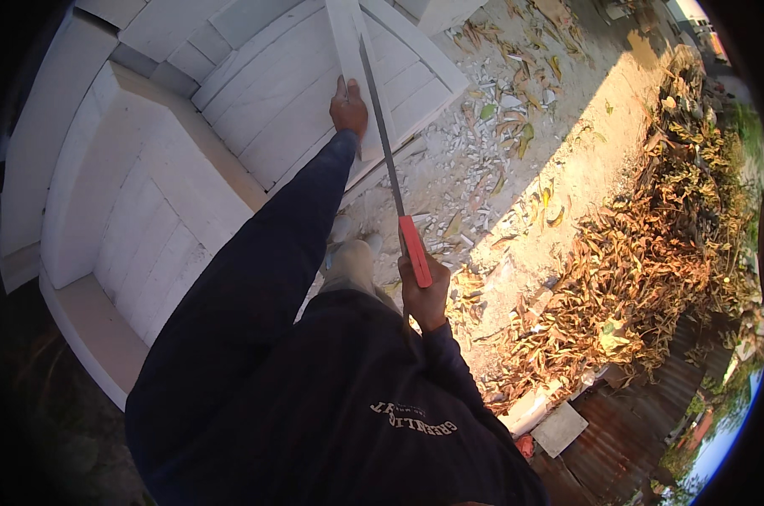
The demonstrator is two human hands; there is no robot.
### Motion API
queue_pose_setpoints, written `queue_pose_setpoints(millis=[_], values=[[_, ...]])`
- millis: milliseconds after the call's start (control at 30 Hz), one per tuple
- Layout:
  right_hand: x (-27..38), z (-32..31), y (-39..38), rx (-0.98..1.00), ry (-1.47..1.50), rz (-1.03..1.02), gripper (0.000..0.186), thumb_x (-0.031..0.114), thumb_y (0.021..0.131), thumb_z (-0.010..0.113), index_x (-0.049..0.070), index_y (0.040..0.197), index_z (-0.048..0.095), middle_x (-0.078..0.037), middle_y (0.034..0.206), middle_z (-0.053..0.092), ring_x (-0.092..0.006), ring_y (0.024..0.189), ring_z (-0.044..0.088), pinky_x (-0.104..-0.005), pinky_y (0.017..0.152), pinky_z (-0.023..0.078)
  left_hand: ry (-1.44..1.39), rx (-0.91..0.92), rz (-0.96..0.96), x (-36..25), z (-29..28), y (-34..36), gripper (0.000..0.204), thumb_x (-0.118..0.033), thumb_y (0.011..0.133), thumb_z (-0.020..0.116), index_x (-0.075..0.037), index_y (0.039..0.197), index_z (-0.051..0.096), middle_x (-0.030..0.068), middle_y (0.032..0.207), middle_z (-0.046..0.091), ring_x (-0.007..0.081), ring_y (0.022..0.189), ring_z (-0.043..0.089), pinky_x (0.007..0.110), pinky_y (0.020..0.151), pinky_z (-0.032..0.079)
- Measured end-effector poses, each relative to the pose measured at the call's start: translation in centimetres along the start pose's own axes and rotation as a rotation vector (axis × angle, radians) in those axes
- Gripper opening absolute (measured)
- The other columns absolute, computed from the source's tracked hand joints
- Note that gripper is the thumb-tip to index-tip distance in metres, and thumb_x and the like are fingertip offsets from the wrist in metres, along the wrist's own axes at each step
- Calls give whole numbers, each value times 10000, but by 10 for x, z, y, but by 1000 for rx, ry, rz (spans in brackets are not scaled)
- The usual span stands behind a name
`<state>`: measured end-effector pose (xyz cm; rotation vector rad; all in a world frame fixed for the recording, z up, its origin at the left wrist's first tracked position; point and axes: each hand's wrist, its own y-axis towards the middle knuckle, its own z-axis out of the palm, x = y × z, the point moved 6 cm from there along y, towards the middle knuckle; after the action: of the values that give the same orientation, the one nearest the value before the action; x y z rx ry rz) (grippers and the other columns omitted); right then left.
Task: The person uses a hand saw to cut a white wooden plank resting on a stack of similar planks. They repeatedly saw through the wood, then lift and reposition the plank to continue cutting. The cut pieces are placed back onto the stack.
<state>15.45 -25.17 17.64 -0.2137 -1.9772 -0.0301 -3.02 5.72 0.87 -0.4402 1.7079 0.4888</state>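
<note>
My right hand (425,295) is closed round the red handle (415,251) of a hand saw. Its long narrow blade (384,139) runs up and away, lying along the right side of a long white board (345,38). My left hand (349,110) grips that board near its lower part, thumb and fingers bent against it, just left of the blade. Beneath the board lies a flat panel of pale blocks (285,118) with a raised white rim. Whether the saw teeth bite into the board, I cannot make out.
More whitish blocks (158,215) are stacked at the left. White chips and offcuts (475,152) litter the sandy ground, mixed with leaves. A heap of dry leaves (626,278) fills the right side, above rusty corrugated sheets (626,430) and a small grey slab (560,429).
</note>
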Motion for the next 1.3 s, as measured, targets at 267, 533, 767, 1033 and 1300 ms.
queue_pose_setpoints(millis=[267,533,767,1033,1300], values=[[0,13,17,-11,-34,4,142,86,920,664,-55,942,668,-115,639,553,-153,591,520,-349,572,454,38,39,-76,-8,0,-7,594,-410,1059,533,29,1458,537,363,1177,660,471,1143,635,462,998,477],[16,27,46,2,-74,-11,157,90,925,651,-66,915,655,-140,631,541,-158,574,507,-356,559,448,-16,46,-33,-10,-2,-5,584,-391,1074,511,52,1455,526,357,1158,670,478,1113,640,460,988,475],[32,39,82,6,-63,-39,167,84,918,645,-62,840,620,-141,613,525,-177,552,508,-371,543,431,26,-17,-10,-11,-5,-6,521,-327,1093,467,67,1423,553,354,1100,684,486,1070,651,478,947,481],[43,48,94,-17,-112,-54,171,65,906,653,-58,799,600,-159,592,523,-214,523,520,-384,534,424,-29,-13,26,-10,-3,-7,495,-291,1098,462,95,1388,574,321,1069,703,441,1028,673,470,916,494],[61,47,99,8,-114,-77,176,81,904,658,-51,796,613,-174,594,535,-267,514,550,-401,533,434,-111,38,-78,-6,-4,-6,481,-259,1097,480,104,1406,547,320,1336,627,393,1268,606,386,1067,452]])
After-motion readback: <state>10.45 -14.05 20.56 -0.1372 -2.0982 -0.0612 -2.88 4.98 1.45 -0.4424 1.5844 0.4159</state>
